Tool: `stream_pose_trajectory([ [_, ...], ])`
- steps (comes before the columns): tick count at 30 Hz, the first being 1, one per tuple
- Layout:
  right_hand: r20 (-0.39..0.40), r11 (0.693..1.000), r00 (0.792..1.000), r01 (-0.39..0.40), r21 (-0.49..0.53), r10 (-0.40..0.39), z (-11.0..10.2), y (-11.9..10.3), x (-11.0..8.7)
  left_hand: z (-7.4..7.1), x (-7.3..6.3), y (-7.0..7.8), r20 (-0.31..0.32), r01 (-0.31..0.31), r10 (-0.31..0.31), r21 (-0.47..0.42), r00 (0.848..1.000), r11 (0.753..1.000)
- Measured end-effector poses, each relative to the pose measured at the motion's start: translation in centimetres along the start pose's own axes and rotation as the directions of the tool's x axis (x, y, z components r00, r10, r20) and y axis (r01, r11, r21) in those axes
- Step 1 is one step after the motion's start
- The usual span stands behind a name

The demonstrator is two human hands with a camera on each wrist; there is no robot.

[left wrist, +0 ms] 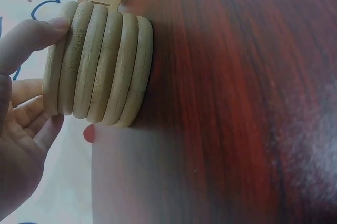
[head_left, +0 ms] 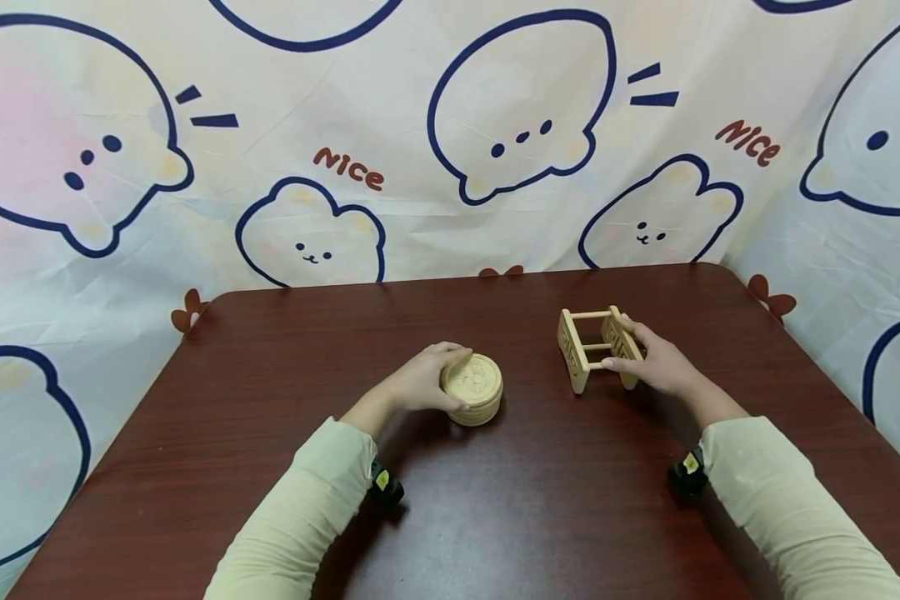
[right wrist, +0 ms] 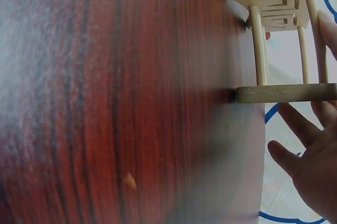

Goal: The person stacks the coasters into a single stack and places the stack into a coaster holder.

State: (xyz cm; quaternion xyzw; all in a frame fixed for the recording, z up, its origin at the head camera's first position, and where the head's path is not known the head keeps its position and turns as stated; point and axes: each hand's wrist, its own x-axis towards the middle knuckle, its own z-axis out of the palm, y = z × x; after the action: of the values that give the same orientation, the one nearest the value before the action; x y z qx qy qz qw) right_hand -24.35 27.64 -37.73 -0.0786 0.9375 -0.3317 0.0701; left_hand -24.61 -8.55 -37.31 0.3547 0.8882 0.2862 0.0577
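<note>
Several round wooden coasters [head_left: 476,388] stand stacked on the table, a carved pattern on the top one. My left hand [head_left: 422,380] grips the stack from its left side, thumb on the near edge and fingers round the far edge. The left wrist view shows the thumb at the topmost coasters [left wrist: 59,71]; the lower ones are free of the fingers. To the right is a wooden coaster rack [head_left: 572,354] with two cut-out end panels joined by thin rods. My right hand [head_left: 663,365] holds its right end panel [right wrist: 284,94], thumb on the near side and fingers beyond.
Both things are on a dark red-brown wooden table [head_left: 540,517]. A pale cloth [head_left: 412,225] printed with cartoon animals hangs behind the table and along its sides. A small dark wrist camera [head_left: 386,485] sits under the left cuff, another [head_left: 687,473] under the right.
</note>
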Motion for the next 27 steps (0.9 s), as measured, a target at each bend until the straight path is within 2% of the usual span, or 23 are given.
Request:
stream_pose_trajectory([
  [12,0.008,0.999,1.0,0.0,-0.041,0.0,-0.2,-0.4,0.0,-0.2,-0.3,0.3,0.039,0.028,-0.026,-0.043,0.999,0.999],
  [18,0.007,0.999,1.0,-0.022,-0.05,0.023,-0.2,-0.6,-0.1,0.0,-0.5,0.4,0.032,0.071,-0.069,-0.053,0.997,0.996],
  [27,-0.081,0.998,0.996,0.029,-0.049,-0.033,-0.2,-1.1,-0.9,-0.1,-0.8,0.3,0.001,0.126,-0.126,-0.046,0.992,0.991],
])
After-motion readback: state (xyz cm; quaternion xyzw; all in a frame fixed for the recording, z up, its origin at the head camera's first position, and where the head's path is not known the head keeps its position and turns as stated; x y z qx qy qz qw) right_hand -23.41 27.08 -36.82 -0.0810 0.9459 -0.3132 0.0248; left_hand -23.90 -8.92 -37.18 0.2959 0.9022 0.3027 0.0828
